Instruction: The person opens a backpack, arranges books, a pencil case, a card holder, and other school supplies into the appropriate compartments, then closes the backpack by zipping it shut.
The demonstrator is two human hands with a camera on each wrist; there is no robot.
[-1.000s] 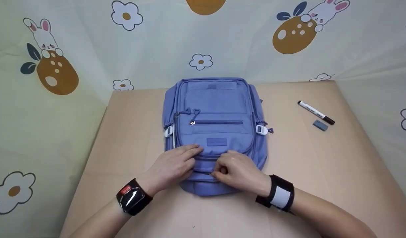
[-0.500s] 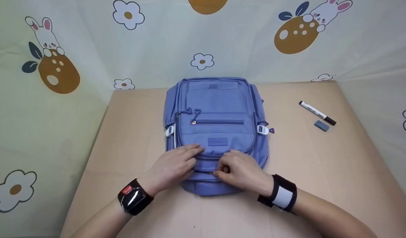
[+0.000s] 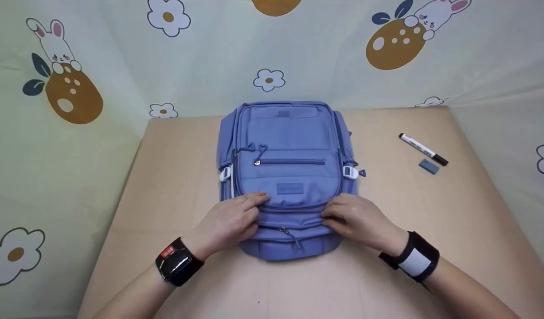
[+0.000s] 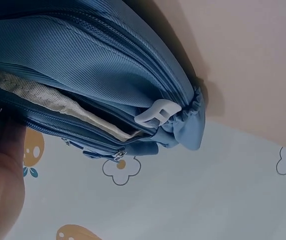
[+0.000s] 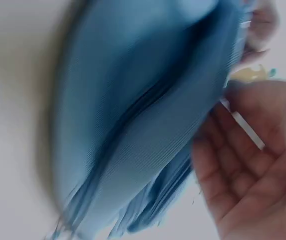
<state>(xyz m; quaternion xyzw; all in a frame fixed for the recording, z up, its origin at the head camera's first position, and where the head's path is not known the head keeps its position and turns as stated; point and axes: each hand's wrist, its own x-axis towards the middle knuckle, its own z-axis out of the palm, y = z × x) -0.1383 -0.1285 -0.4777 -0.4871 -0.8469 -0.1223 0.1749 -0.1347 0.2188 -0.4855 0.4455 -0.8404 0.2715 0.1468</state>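
A blue backpack [image 3: 289,133] lies front up on the table, its lower end towards me. My left hand [image 3: 229,223] grips the lower left of its front panel, fingers on top; the thumb is hidden in the head view. In the left wrist view, a pale lining [image 4: 58,102] shows in a gap by a white buckle [image 4: 157,112]. My right hand [image 3: 362,219] touches the lower right edge with loosely bent fingers. Its palm [image 5: 262,185] faces the camera in the blurred right wrist view. A zipper pull [image 3: 294,238] lies loose on the lower pocket between the hands.
A black-capped marker [image 3: 423,149] and a small blue-grey block [image 3: 428,166] lie right of the backpack on the brown tabletop [image 3: 178,168]. A patterned cloth [image 3: 209,57] hangs behind and along both sides.
My right hand has let go of the lower pocket's zipper pull and moved right, to the backpack's edge. The pull now lies in view. My left hand has stayed in place.
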